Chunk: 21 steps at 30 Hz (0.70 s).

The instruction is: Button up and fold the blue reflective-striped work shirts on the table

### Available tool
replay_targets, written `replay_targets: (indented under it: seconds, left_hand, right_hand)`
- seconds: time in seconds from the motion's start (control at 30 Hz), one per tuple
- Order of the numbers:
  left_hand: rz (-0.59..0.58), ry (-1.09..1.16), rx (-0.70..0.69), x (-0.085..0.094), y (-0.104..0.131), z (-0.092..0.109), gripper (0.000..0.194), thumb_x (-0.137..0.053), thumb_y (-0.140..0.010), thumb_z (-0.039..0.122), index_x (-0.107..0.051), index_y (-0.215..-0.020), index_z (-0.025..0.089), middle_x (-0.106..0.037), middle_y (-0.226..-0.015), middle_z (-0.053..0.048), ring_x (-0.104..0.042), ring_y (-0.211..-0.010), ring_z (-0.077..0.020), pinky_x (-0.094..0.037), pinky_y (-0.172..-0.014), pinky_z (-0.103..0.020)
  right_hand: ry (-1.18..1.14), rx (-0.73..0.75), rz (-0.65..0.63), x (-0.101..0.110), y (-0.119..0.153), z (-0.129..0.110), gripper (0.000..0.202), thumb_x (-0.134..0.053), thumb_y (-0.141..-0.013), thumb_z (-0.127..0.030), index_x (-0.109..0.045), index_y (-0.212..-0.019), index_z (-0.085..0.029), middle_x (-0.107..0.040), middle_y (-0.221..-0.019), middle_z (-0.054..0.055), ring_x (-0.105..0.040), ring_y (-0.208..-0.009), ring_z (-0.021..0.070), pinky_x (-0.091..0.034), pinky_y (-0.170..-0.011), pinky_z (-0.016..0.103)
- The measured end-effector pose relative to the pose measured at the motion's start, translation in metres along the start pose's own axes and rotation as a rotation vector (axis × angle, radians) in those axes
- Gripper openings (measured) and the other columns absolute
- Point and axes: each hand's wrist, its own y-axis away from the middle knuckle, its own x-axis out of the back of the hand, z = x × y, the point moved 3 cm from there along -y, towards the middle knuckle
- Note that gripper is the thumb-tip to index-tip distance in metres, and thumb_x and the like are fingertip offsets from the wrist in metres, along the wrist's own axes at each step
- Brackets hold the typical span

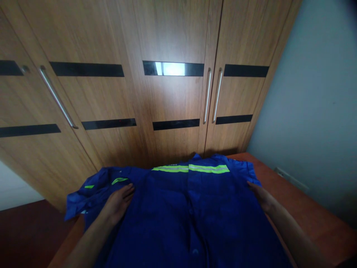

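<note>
A blue work jacket (164, 208) with yellow-green and silver reflective stripes lies spread out, its button front facing up and its collar toward the wardrobe. My left hand (121, 201) is at the jacket's left side, just below the sleeve (96, 186), its fingers together and bent on the cloth at the side edge. At the opposite edge is my right hand (260, 195), closed on the fabric under the right shoulder; some of its fingers are hidden. The right sleeve looks folded in, and the jacket's lower end runs out of view.
An orange-brown surface (295, 204) lies under the jacket. Close behind it stands a wooden wardrobe (173, 100) with long metal handles and dark strips. A pale wall (315, 111) with a socket strip (291, 179) borders the right side. Dark reddish floor (30, 230) shows at lower left.
</note>
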Motion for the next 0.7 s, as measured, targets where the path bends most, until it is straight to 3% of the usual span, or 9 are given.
replay_targets:
  seconds: [0.07, 0.23, 0.33, 0.43, 0.57, 0.7]
  left_hand:
    - [-0.025, 0.059, 0.058, -0.004, 0.003, -0.004, 0.008, -0.061, -0.081, 0.024, -0.061, -0.083, 0.016, -0.07, -0.075, -0.007, -0.068, -0.067, -0.0178, -0.056, -0.065, -0.028]
    - [-0.211, -0.155, 0.052, -0.021, -0.003, -0.003, 0.025, -0.069, -0.075, 0.036, -0.066, -0.086, 0.014, -0.072, -0.075, -0.01, -0.069, -0.069, -0.0238, -0.056, -0.062, -0.032]
    - [-0.116, -0.35, -0.126, -0.026, -0.014, 0.006, 0.025, -0.074, -0.068, 0.03, -0.067, -0.085, 0.014, -0.072, -0.071, -0.007, -0.068, -0.067, -0.0243, -0.054, -0.059, -0.031]
    - [0.005, -0.394, -0.27, -0.025, -0.022, 0.014, 0.029, -0.075, -0.064, 0.02, -0.067, -0.092, 0.017, -0.071, -0.074, -0.003, -0.067, -0.07, -0.0196, -0.052, -0.064, -0.026]
    - [0.022, -0.309, -0.327, -0.018, -0.024, 0.013, 0.034, -0.066, -0.071, 0.018, -0.063, -0.104, 0.019, -0.067, -0.07, 0.001, -0.062, -0.057, -0.014, -0.05, -0.058, -0.024]
    - [0.118, -0.245, -0.321, -0.011, -0.02, 0.01, 0.042, -0.063, -0.073, 0.014, -0.057, -0.115, 0.018, -0.065, -0.072, 0.0, -0.059, -0.055, -0.0121, -0.047, -0.055, -0.022]
  right_hand:
    - [0.015, -0.072, -0.053, -0.01, -0.002, 0.003, 0.024, -0.057, -0.076, -0.041, -0.062, -0.075, -0.018, -0.069, -0.068, 0.008, -0.068, -0.066, 0.0241, -0.054, -0.063, 0.036]
    - [0.281, 0.11, 0.294, -0.008, -0.008, 0.001, 0.016, -0.057, -0.079, -0.033, -0.055, -0.068, -0.021, -0.054, -0.048, -0.003, -0.052, -0.043, 0.0149, -0.044, -0.044, 0.025]
    - [0.329, 0.184, 0.345, -0.002, -0.015, -0.011, 0.016, -0.057, -0.083, -0.03, -0.057, -0.07, -0.02, -0.054, -0.052, -0.003, -0.053, -0.047, 0.014, -0.043, -0.046, 0.025]
    - [0.368, 0.261, 0.366, 0.003, -0.027, -0.038, 0.016, -0.057, -0.088, -0.032, -0.062, -0.088, -0.017, -0.064, -0.078, 0.001, -0.061, -0.067, 0.0152, -0.051, -0.062, 0.028]
    - [0.404, 0.337, 0.357, 0.001, -0.043, -0.075, 0.028, -0.054, -0.092, -0.034, -0.057, -0.115, -0.019, -0.058, -0.118, 0.007, -0.06, -0.097, 0.0185, -0.052, -0.083, 0.039]
    - [0.435, 0.369, 0.348, -0.007, -0.05, -0.086, 0.03, -0.054, -0.092, -0.035, -0.056, -0.117, -0.018, -0.057, -0.12, 0.007, -0.059, -0.1, 0.0209, -0.051, -0.084, 0.041]
